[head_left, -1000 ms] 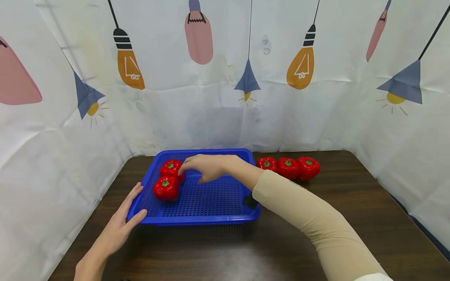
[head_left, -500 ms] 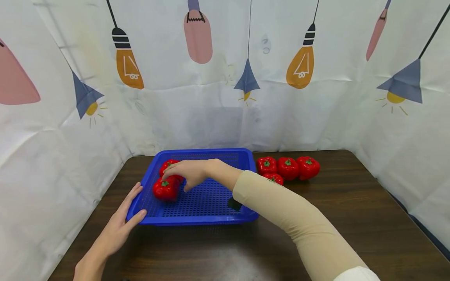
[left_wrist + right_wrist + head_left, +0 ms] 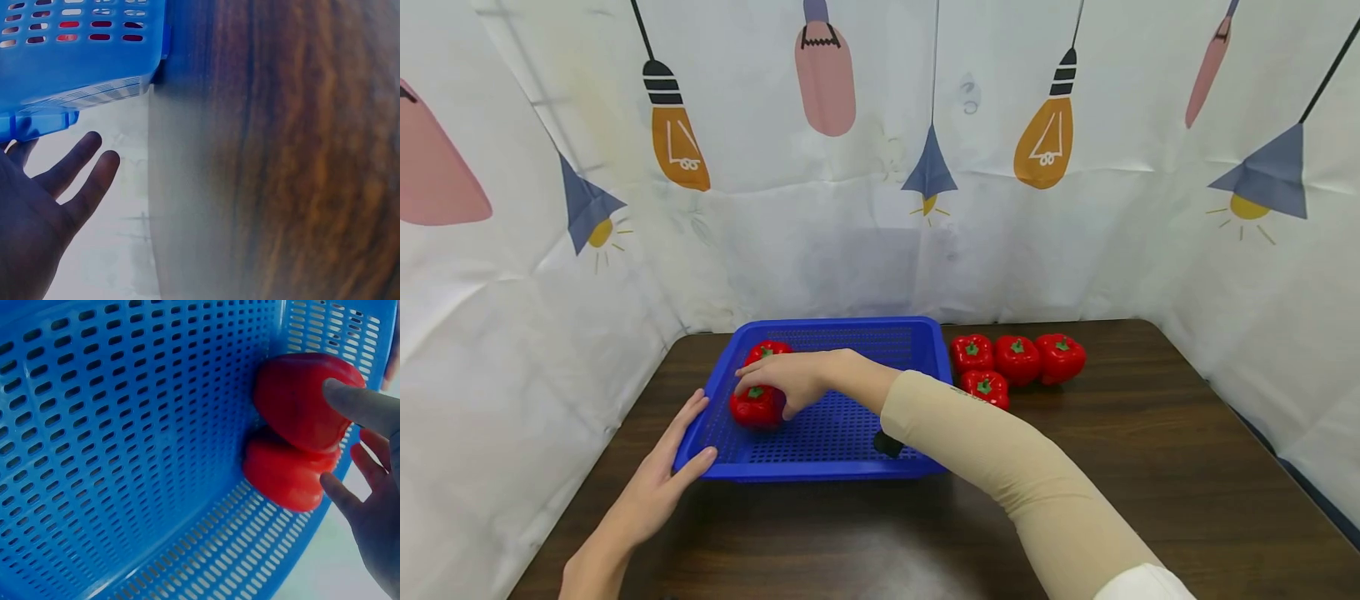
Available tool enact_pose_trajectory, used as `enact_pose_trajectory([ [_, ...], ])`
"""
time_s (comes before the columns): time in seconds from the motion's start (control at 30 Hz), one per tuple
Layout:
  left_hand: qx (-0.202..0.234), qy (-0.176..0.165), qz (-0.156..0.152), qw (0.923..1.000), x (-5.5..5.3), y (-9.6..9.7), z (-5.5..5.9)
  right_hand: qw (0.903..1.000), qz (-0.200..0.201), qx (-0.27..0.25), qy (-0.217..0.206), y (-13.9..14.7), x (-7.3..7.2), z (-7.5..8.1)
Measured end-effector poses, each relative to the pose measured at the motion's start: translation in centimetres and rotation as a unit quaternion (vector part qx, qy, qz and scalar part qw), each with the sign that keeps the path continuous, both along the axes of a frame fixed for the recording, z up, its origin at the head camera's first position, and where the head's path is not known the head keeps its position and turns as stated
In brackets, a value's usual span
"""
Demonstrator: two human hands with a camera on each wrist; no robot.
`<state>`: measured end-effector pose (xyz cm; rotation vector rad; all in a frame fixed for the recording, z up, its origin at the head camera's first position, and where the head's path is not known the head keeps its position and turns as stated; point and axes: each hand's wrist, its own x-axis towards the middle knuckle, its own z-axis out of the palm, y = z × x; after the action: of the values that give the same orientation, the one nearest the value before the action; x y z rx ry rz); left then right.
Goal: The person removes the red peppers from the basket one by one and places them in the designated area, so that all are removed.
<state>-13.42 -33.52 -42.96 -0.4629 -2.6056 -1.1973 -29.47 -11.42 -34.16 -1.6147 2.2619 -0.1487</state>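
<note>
**Right hand [image 3: 797, 379] over the front pepper [image 3: 756, 411] in the blue basket [image 3: 820, 472]**

Watching on the remote feeds. In the head view, I have the basket just left of centre, on a dark wooden table [image 3: 1150, 467]. Two red peppers sit inside, at its left end: the front pepper lower, the rear pepper [image 3: 768, 349] just above it and partly hidden by the right hand.

Right hand: fingers bent across the top of the front pepper, thumb down at its right side, spread about as wide as the pepper. On the right wrist feed, I see the thumb laid on one pepper at upper right, the second directly below it; the other fingers stand apart. Whether they actually grip, I cannot tell.

Left hand [image 3: 650, 490]: at lower left of the frame, fingers fairly straight along the basket's left edge, thumb at the front left corner. The hand is opened out, not wrapped around anything. The left wrist feed gives me spread fingers by the slotted wall, red showing through the holes.

Right of the basket, four more peppers on the table: a row of three [image 3: 1017, 361], plus a single pepper [image 3: 985, 388] in front. Tan sleeve [image 3: 1000, 454] crosses the lower right. Patterned sheet [image 3: 820, 250] hangs behind.
</note>
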Motion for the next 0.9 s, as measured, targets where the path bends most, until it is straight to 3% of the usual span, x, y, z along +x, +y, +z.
enact_pose_trajectory([
  [0.47,0.012,0.008,-0.007,0.9999,-0.06,0.08,-0.11,0.9978,-0.013,0.037,0.053,-0.57,0.39,-0.17],
  [0.9,0.007,0.007,0.001,1.0000,0.12,0.15,-0.12,0.9995,-0.007,0.018,0.026,-0.44,0.38,-0.29],
])
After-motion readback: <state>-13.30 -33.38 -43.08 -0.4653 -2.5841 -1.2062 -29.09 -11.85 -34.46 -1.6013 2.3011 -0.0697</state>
